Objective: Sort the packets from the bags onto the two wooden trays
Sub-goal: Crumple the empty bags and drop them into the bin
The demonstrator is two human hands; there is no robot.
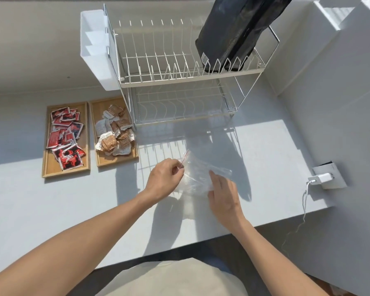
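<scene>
Left hand (165,178) pinches the limp clear plastic zip bag (201,176) at its red-lined edge; right hand (223,194), fingers loosely spread, presses it flat — light, slippery, best gripped there.

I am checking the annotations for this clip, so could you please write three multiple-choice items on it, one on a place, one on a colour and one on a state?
1. Where does the black bag stand?
A. on the rack's upper tier
B. on the left tray
C. on the counter by the charger

2. What colour are most packets on the left tray?
A. green
B. red
C. blue

3. What is the left hand doing?
A. resting flat on the counter
B. lifting a tray
C. pinching the clear bag's edge

Key: 1 A, its base sits among the dish rack prongs; 2 B, the red packets fill it; 3 C, fingers close on the clear bag.
</scene>
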